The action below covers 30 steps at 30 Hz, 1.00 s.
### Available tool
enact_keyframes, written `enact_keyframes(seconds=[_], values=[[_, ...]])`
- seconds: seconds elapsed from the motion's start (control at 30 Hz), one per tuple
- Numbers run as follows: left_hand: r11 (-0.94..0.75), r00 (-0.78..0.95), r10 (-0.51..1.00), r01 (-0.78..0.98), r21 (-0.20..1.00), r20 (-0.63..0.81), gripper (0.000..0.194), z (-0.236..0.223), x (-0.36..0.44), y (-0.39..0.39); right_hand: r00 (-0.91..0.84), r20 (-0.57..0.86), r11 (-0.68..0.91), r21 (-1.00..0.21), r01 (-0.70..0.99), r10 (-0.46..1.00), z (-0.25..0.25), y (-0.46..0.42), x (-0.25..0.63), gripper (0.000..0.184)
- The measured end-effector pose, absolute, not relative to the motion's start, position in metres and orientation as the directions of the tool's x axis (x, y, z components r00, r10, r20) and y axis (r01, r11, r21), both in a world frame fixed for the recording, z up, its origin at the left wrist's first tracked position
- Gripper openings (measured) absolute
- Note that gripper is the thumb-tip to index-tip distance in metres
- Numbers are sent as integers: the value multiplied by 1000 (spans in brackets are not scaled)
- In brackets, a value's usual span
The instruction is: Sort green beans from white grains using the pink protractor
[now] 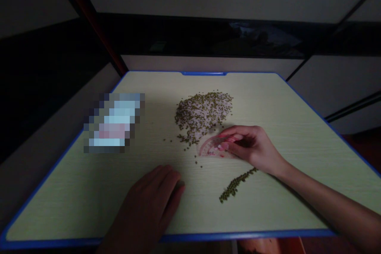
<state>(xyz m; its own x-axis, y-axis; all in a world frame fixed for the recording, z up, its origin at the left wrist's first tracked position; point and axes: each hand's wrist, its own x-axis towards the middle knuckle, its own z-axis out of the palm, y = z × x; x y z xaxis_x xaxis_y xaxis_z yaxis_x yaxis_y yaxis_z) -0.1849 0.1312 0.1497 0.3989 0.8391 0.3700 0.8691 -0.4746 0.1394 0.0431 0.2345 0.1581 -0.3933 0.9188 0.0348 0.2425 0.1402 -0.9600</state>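
Note:
A mixed heap of green beans and pale rice grains (202, 115) lies at the middle of a light green table (282, 103). My right hand (253, 147) is just below the heap, its fingers pinched on a clear pink half-round plastic piece (210, 147) that rests flat on the table against the heap's lower edge. A small line of green beans (236, 184) lies apart, under my right wrist. My left hand (154, 198) rests palm down on the table near the front edge, fingers together and lying flat, holding nothing.
A blurred-out flat object (114, 123) lies on the table's left side. The table has a blue rim (202, 73) and stands in a dim room. A few loose beans (196, 162) are scattered below the heap.

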Motion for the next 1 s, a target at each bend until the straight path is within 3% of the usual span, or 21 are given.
enact_keyframes(seconds=[0.37,0.7,1.0], values=[[-465,376,847,867,180,377,18,151,-185,132,-424,51,178,-948,265,904,159,232,45,18],[-463,387,844,875,141,372,18,149,-185,132,-413,71,196,-943,268,908,157,232,42,21],[-457,366,850,869,187,378,17,149,-185,131,-488,169,327,-909,259,856,156,233,38,17]])
